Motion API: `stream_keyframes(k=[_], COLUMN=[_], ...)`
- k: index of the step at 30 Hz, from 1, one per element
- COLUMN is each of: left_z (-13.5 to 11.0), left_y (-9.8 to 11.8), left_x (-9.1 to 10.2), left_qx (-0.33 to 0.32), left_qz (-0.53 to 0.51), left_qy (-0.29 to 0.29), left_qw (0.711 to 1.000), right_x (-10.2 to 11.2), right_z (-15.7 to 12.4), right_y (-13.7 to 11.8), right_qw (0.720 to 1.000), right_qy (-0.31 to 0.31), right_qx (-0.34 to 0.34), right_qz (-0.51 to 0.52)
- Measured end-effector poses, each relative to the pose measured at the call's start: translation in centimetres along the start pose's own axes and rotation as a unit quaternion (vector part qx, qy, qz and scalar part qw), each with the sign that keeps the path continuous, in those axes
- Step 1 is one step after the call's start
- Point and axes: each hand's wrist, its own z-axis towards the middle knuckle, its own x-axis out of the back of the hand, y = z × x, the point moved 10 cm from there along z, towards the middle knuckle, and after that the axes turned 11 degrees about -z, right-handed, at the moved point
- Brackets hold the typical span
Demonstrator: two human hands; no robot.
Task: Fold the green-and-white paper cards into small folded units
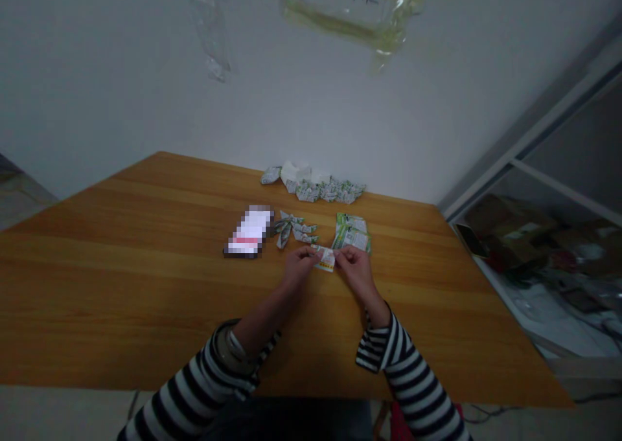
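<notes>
Between my two hands is a small piece of printed paper [325, 260], white with a yellow-orange strip along its lower edge. My left hand [298, 265] pinches its left side, and my right hand [356, 269] pinches the right side. Just beyond my right hand lie green-and-white printed sheets [352, 232], partly covered by that hand. Several folded paper pieces [291, 227] of similar print rest beyond my left hand. Farther back, near the wall, a row of folded paper shapes [318, 187] sits on the table.
A phone [250, 232] with a lit, blurred screen lies left of the folded pieces on the wooden table [146, 279]. The white wall [272, 104] borders the table's far edge. At the right, a shelf [558, 318] holds boxes and assorted items.
</notes>
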Motion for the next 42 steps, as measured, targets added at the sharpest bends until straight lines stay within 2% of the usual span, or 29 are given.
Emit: stream_keyframes(k=[5, 12, 15, 18, 20, 26, 29, 32, 34, 38, 40, 42], left_z=[-0.1, -0.4, -0.3, -0.3, -0.3, 0.0, -0.4, -2.0, -3.0, -3.3, -3.0, -2.4], left_y=[0.3, 0.7, 0.9, 1.8, 2.2, 3.0, 4.4, 7.1, 7.8, 5.6, 4.8, 4.6], left_x=[-0.2, -1.2, -2.2, -3.1, -3.2, -1.4, -1.7, -2.3, -3.0, -4.9, -5.0, -4.5], left_qx=[-0.003, -0.006, 0.005, -0.033, -0.059, -0.092, -0.139, -0.252, -0.291, -0.219, -0.184, -0.169], left_qz=[0.009, -0.005, 0.025, 0.115, 0.156, 0.132, 0.147, 0.223, 0.263, 0.244, 0.204, 0.162], left_qy=[-0.005, -0.033, -0.09, -0.149, -0.158, -0.063, -0.058, -0.035, -0.031, -0.118, -0.132, -0.13], left_qw=[1.0, 0.999, 0.996, 0.982, 0.973, 0.985, 0.978, 0.941, 0.919, 0.937, 0.952, 0.963], right_x=[-0.4, 0.0, 0.1, -0.1, -0.2, -1.5, -1.0, -0.1, 0.1, -0.4, -1.1, -1.7], right_z=[0.2, 0.3, 0.4, 0.4, 0.4, -0.3, -1.0, -1.8, -2.4, -3.4, -3.8, -4.1], right_y=[-0.1, 0.3, 0.6, 0.6, 0.5, -0.1, -0.7, -2.3, -3.8, -6.1, -6.9, -7.5], right_qw=[0.999, 0.999, 0.999, 0.996, 0.995, 0.998, 0.996, 0.979, 0.956, 0.894, 0.876, 0.87], right_qy=[-0.031, -0.015, -0.039, -0.082, -0.097, -0.047, 0.044, 0.108, 0.123, 0.117, 0.092, 0.059], right_qx=[0.024, 0.035, 0.026, 0.013, 0.011, 0.034, 0.047, 0.095, 0.144, 0.215, 0.248, 0.285], right_qz=[-0.024, -0.03, -0.025, -0.015, -0.015, -0.018, -0.058, -0.143, -0.226, -0.374, -0.403, -0.398])
